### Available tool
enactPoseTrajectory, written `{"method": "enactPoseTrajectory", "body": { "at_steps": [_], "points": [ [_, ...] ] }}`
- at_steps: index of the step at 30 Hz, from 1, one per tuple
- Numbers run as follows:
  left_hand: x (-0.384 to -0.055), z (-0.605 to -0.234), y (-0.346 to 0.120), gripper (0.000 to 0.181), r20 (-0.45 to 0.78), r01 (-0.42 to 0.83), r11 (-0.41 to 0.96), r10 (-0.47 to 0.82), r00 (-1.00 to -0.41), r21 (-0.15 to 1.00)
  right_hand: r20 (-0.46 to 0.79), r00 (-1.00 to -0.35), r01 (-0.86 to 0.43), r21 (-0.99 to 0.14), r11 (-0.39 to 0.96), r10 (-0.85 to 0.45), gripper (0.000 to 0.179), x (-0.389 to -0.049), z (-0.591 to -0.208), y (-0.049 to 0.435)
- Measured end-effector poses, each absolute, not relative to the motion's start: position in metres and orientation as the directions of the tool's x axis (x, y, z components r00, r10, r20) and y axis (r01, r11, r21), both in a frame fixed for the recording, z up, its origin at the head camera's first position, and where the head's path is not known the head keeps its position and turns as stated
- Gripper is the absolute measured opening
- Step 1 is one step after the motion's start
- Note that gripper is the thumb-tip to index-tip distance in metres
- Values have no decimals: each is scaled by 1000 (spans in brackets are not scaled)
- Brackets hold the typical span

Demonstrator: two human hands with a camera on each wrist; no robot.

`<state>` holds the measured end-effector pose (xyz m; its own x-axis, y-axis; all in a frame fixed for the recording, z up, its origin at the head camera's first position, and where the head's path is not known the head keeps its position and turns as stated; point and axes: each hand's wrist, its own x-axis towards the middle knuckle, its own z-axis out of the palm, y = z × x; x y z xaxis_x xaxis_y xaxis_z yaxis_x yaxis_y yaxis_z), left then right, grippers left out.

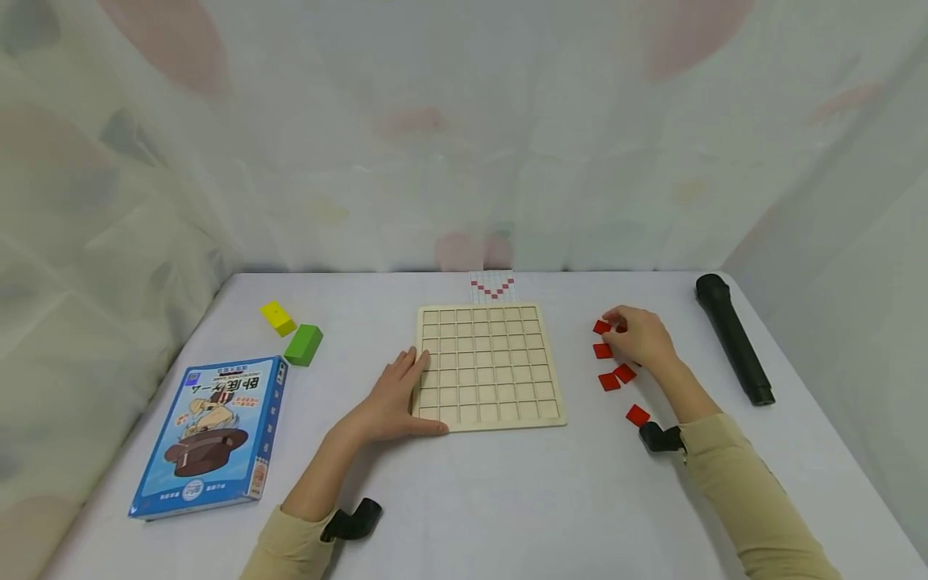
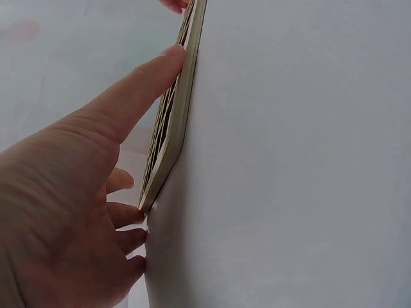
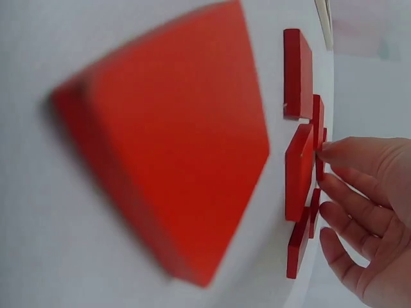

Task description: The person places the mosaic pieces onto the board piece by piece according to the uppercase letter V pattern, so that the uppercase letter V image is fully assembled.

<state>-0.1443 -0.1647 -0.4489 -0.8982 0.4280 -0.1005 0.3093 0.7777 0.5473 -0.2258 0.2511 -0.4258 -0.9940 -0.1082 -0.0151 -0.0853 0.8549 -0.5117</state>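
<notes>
A square wooden grid board [image 1: 489, 424] lies on the table. My left hand [image 1: 391, 403] rests at its near-left corner, thumb along the front edge and straight fingers against the left side. In the left wrist view the thumb [image 2: 138, 90] presses the board's edge [image 2: 170, 141]. To the right, my right hand [image 1: 641, 338] has thumb and index finger around the farthest red tile [image 1: 601, 326], pinching it. The right wrist view shows that hand [image 3: 372, 212] low among several flat red tiles, with one large tile [image 3: 173, 141] close to the camera.
Behind the board lies a pattern card [image 1: 494, 285] with red squares. On the left are a blue game box [image 1: 210, 435], a yellow block [image 1: 279, 318] and a green block [image 1: 304, 345]. A black microphone-shaped object [image 1: 735, 338] lies at the right.
</notes>
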Motion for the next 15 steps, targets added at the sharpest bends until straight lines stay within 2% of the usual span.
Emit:
{"method": "enactPoseTrajectory", "body": {
  "at_steps": [5, 15],
  "points": [
    [-144, -450, -165, 123, -106, 302, 775, 426, -899, 555, -14, -995, -78, -510, 857, -99, 36, -225, -428, 253],
    [-143, -450, -165, 123, -104, 307, 794, 417, -903, 525, -6, -992, -94, -626, 774, -126, 37, -220, -428, 228]
  ]
}}
